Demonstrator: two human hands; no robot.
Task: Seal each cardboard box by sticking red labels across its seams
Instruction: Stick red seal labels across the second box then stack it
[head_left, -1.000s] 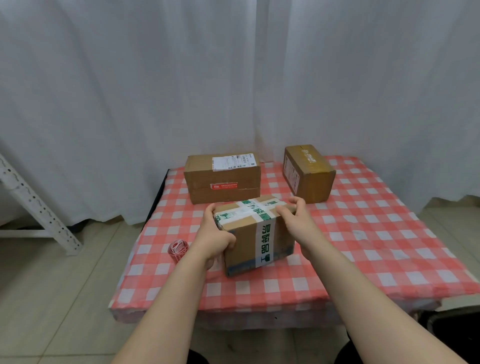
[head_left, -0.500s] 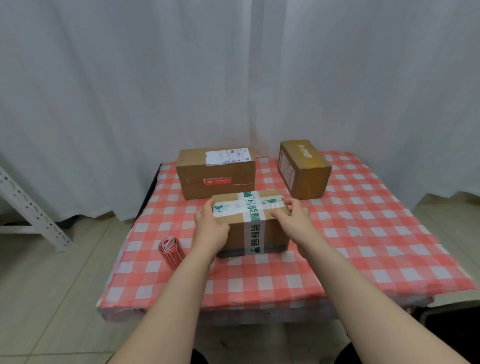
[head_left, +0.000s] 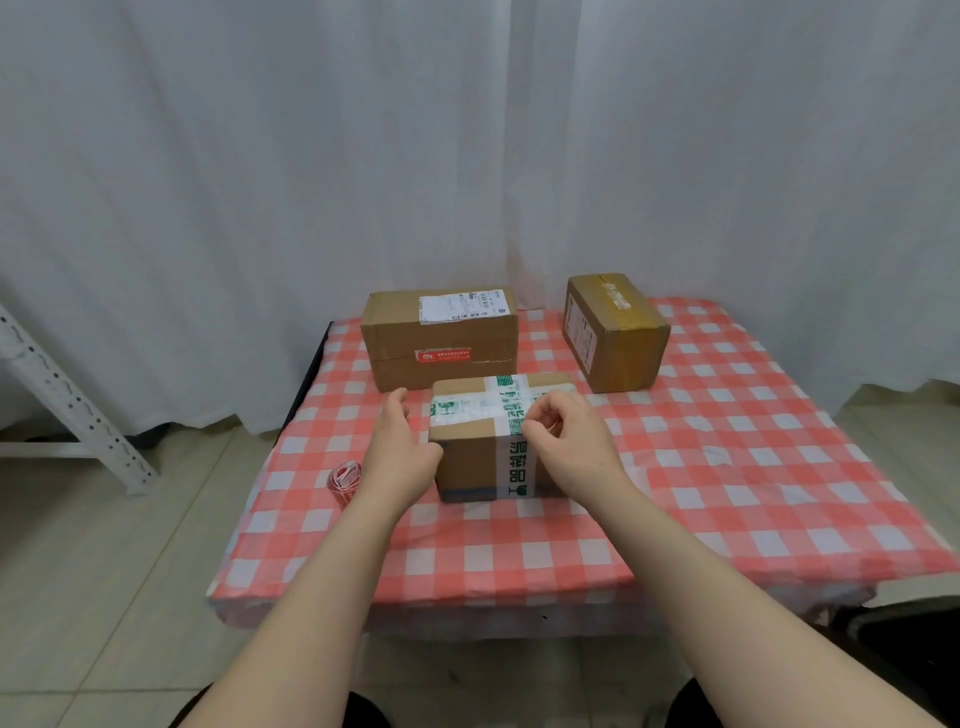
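Boxes of cardboard, three in all, are sitting on a surface (head_left: 727, 467) that is wearing a red-and-white checked cloth. The nearest box (head_left: 467, 457), crossed by green-and-white tape (head_left: 511, 467) over its top and down its front, is standing between the two hands. The left hand (head_left: 400, 457) is reaching in at the box's left side with its fingers (head_left: 395, 410) relaxed and fairly straight, lying against or just beside that face; contact is not clear. The right hand (head_left: 569, 441) is hovering at the box's top front edge, its fingers (head_left: 540, 421) curling narrowly toward the thumb; whether they are pinching anything cannot be told. A roll of red labels (head_left: 345, 475) is lying near the surface's left edge, left of the left wrist and apart from the box. Behind, the back-left box (head_left: 405, 332) is carrying a white shipping label (head_left: 462, 306) on top and one red label (head_left: 442, 355) across its front seam. The back-right box (head_left: 623, 353) is sitting well apart to the right. A white curtain (head_left: 260, 182) is hanging behind everything.
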